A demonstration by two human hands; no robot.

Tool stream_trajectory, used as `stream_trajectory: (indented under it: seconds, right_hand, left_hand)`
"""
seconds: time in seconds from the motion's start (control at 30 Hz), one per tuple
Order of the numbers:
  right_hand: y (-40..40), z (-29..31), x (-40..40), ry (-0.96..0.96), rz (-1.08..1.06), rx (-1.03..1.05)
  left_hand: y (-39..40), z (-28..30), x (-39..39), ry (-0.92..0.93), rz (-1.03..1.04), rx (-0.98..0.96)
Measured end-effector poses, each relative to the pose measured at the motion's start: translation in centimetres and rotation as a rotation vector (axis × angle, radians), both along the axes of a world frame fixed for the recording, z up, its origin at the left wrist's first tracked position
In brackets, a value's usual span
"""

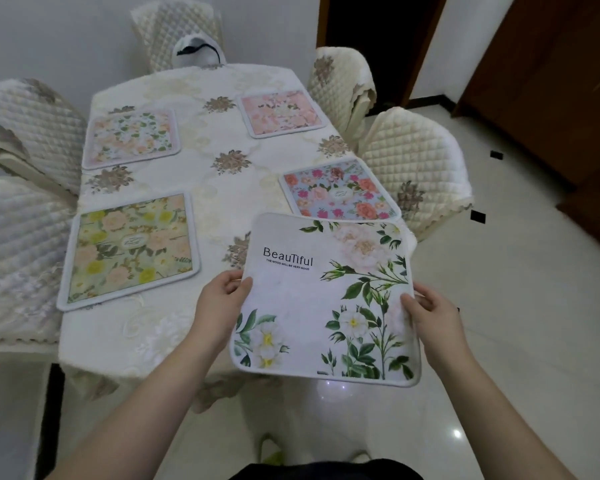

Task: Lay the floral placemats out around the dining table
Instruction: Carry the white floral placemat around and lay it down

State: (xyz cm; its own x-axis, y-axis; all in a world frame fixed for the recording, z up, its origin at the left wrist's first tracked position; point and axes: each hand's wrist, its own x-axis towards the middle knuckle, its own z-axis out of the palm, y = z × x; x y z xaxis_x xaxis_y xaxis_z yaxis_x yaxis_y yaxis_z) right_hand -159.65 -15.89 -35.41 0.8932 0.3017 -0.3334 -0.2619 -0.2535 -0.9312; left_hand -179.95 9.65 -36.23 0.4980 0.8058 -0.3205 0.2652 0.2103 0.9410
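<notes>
I hold a white placemat (312,306) printed with green leaves, white flowers and the word "Beautiful" above the table's near right corner. My left hand (220,299) grips its left edge and my right hand (433,315) grips its right edge. Several floral placemats lie flat on the cream tablecloth (208,188): a yellow-green one (129,249) near left, a peach-green one (130,138) far left, a pink one (281,112) far right and a blue one with red flowers (338,192) near right. The held mat overlaps the blue mat's near edge in view.
Quilted cream chairs surround the table: two at the left (25,133), one at the far end (177,26), two at the right (416,168). A white object with a black band (196,50) sits at the far end. Glossy tiled floor (516,306) lies right, dark wooden doors beyond.
</notes>
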Motion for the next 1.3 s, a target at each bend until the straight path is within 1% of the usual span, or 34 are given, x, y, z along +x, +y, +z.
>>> stream_trajectory:
  seconds: [0.17, 0.47, 0.7, 0.87, 1.1, 1.3]
  right_hand:
    - [-5.5, 1.3, 2.9, -0.020, -0.096, 0.037]
    - [-18.0, 2.7, 9.9, 0.018, -0.291, 0.095]
    - [-24.7, 2.9, 14.0, 0.030, -0.366, 0.088]
    - [-25.4, 3.2, 17.3, 0.023, -0.397, 0.079]
    - [-23.2, 4.5, 23.8, -0.044, -0.427, 0.043]
    - [-21.1, 5.8, 28.7, -0.067, -0.464, 0.049]
  left_hand:
    - [-3.7, 1.2, 5.6, -0.030, -0.094, 0.027]
    - [-13.2, 2.9, 17.6, -0.009, -0.284, 0.112]
    - [-17.8, 3.9, 24.4, 0.011, -0.389, 0.162]
    - [-18.1, 4.6, 28.6, 0.028, -0.432, 0.151]
    - [-15.5, 4.7, 36.2, 0.002, -0.501, 0.188]
    - [-13.0, 5.7, 42.8, -0.055, -0.538, 0.120]
